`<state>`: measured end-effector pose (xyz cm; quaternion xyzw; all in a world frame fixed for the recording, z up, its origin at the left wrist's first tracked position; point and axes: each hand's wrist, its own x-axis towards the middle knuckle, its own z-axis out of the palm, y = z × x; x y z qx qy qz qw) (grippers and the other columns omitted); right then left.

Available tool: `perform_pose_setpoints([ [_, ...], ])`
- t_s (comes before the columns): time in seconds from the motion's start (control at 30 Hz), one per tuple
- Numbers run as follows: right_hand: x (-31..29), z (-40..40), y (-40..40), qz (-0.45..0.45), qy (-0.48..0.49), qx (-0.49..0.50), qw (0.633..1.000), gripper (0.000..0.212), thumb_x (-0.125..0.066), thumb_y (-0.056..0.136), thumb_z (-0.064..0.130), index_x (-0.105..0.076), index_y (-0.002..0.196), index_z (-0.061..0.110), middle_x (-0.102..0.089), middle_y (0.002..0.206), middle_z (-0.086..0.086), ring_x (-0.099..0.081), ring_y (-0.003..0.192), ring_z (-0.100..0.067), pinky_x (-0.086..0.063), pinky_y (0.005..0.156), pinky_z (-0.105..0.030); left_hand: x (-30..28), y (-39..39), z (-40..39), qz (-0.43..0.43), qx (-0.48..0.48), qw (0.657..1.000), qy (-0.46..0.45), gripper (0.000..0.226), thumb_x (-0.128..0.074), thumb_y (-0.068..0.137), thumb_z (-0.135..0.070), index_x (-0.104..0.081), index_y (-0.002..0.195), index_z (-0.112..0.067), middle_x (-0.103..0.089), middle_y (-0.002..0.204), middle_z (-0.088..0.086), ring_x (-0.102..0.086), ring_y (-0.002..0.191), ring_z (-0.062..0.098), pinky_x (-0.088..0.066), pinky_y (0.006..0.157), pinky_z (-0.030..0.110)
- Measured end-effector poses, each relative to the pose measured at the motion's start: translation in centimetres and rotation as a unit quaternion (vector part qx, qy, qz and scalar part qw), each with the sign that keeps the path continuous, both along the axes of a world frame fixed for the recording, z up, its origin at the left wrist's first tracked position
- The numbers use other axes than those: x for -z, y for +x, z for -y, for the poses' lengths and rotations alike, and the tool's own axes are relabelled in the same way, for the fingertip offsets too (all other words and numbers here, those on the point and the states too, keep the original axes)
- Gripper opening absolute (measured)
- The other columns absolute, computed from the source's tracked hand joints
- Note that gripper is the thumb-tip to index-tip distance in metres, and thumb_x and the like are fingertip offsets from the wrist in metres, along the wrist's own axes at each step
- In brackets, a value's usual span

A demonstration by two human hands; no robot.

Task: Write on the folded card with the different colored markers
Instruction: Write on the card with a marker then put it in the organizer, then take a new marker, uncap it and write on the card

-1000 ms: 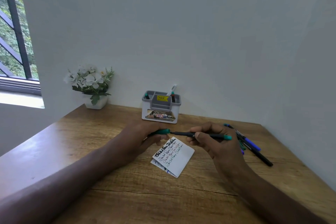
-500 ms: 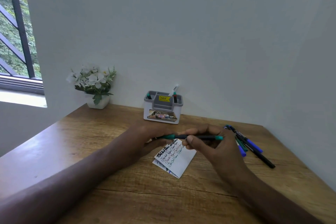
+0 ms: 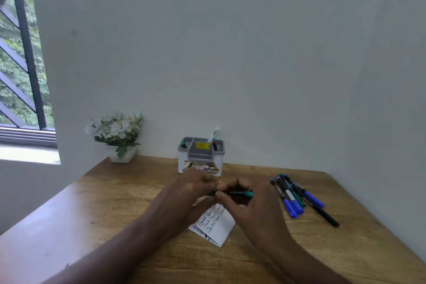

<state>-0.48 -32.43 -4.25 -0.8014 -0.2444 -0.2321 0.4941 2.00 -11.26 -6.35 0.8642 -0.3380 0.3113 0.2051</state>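
**Hands meet over a card already part-filled**

The left hand [image 3: 184, 193] and right hand [image 3: 251, 205] are closed together on one green marker [image 3: 232, 192], held level above the far end of the card [image 3: 213, 226]. The right hand wraps the barrel, whose teal end shows at its knuckles; the left hand pinches the other end, where blur hides whether a cap is in its fingers. My reading is that the cap is going on or coming off, but which of the two I cannot tell.

The card lies folded on the worktop [image 3: 115, 214], just in front of the hands and partly under them. Several lines of writing already run across its upper face, in more than one colour as far as the small script shows. The lower part of that face is bare.

To the right, well apart from the card, a loose bunch of markers [image 3: 297, 198] lies on the wood, blue and green caps among them. A holder [image 3: 200, 157] by the wall has a few more pens.

So the task looks well under way: some colours are used, and there is room for more lines. What seems left is to finish with the green marker and write with any colours not yet used.
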Motion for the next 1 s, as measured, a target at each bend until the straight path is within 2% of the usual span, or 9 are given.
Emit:
perform_pose_setpoints([
  [0.07,0.1,-0.3,-0.2,0.041,-0.024,0.001,0.999,0.015,-0.085,0.083,0.029,-0.079,0.096,0.026,-0.077,0.088,0.02,-0.073,0.087,0.006,-0.057,0.076,-0.01,0.1,-0.2,0.3,0.019,-0.016,1.0,-0.004,0.034,-0.064,0.1,-0.039,-0.07,0.133,-0.034,-0.061,0.132,-0.007,-0.059,0.117,0.004,-0.053,0.091,0.022],
  [0.17,0.3,0.2,-0.1,0.032,-0.055,-0.001,0.998,0.042,-0.079,0.079,0.051,-0.067,0.112,0.028,-0.074,0.091,0.019,-0.073,0.085,0.001,-0.061,0.073,-0.018,0.0,0.0,0.1,0.062,-0.024,0.997,-0.024,0.035,-0.078,0.093,-0.023,-0.074,0.127,-0.023,-0.07,0.107,-0.003,-0.063,0.087,0.002,-0.057,0.07,0.022],
  [0.23,0.3,0.9,0.3,0.043,-0.083,0.008,0.996,0.046,-0.078,0.08,0.052,-0.061,0.118,0.033,-0.071,0.091,0.019,-0.071,0.083,-0.003,-0.06,0.072,-0.021,-0.6,0.5,-0.5,0.07,-0.055,0.993,-0.077,0.041,-0.084,0.089,-0.014,-0.07,0.127,-0.023,-0.074,0.096,-0.009,-0.064,0.076,-0.006,-0.06,0.065,0.022],
  [0.33,0.8,1.5,0.6,0.034,-0.103,0.006,0.994,0.041,-0.077,0.084,0.043,-0.057,0.12,0.038,-0.067,0.093,0.018,-0.069,0.085,-0.006,-0.058,0.071,-0.022,-2.2,1.2,-1.3,0.039,-0.122,0.974,-0.189,0.074,-0.086,0.085,-0.011,-0.049,0.149,-0.016,-0.073,0.095,-0.017,-0.065,0.074,-0.021,-0.052,0.066,0.002],
  [0.43,1.0,2.0,1.1,0.019,-0.096,-0.001,0.995,0.031,-0.076,0.087,0.036,-0.057,0.111,0.041,-0.065,0.092,0.021,-0.067,0.087,-0.006,-0.056,0.07,-0.016,-4.9,2.6,-1.8,0.047,-0.141,0.965,-0.215,0.106,-0.084,0.087,-0.008,-0.016,0.167,-0.022,-0.073,0.097,-0.008,-0.067,0.073,-0.012,-0.049,0.063,-0.001],
  [0.53,1.1,2.3,1.1,0.019,-0.107,-0.005,0.994,0.025,-0.075,0.089,0.034,-0.057,0.104,0.041,-0.062,0.09,0.024,-0.064,0.088,-0.003,-0.05,0.068,-0.009,-8.0,5.5,-2.3,0.064,-0.167,0.965,-0.194,0.109,-0.083,0.088,-0.003,-0.013,0.167,-0.028,-0.078,0.093,0.001,-0.074,0.07,0.005,-0.053,0.062,0.007],
  [0.63,1.0,2.5,1.1,0.024,-0.111,-0.012,0.993,0.021,-0.073,0.09,0.033,-0.059,0.105,0.038,-0.06,0.088,0.025,-0.063,0.087,-0.001,-0.047,0.068,-0.007,-9.6,8.6,-2.3,0.054,-0.207,0.961,-0.177,0.098,-0.08,0.091,-0.004,-0.018,0.161,-0.032,-0.079,0.086,0.002,-0.075,0.064,0.013,-0.062,0.063,0.03],
  [0.9,0.7,3.2,2.3,0.041,-0.156,0.02,0.987,0.017,-0.071,0.089,0.038,-0.067,0.104,0.032,-0.062,0.088,0.024,-0.061,0.08,0.0,-0.054,0.071,-0.016,-6.6,11.9,-2.8,0.038,-0.248,0.941,-0.227,0.015,-0.074,0.099,-0.015,-0.065,0.111,-0.019,-0.068,0.067,-0.014,-0.066,0.062,-0.01,-0.058,0.059,0.016],
  [1.0,0.4,3.7,2.8,0.04,-0.18,0.057,0.981,0.01,-0.068,0.093,0.026,-0.069,0.103,0.027,-0.066,0.094,0.015,-0.06,0.084,-0.003,-0.056,0.078,-0.024,-5.3,11.6,-3.2,0.039,-0.235,0.943,-0.232,0.004,-0.072,0.1,-0.016,-0.074,0.098,-0.019,-0.076,0.082,-0.006,-0.075,0.078,0.005,-0.064,0.072,0.031],
])
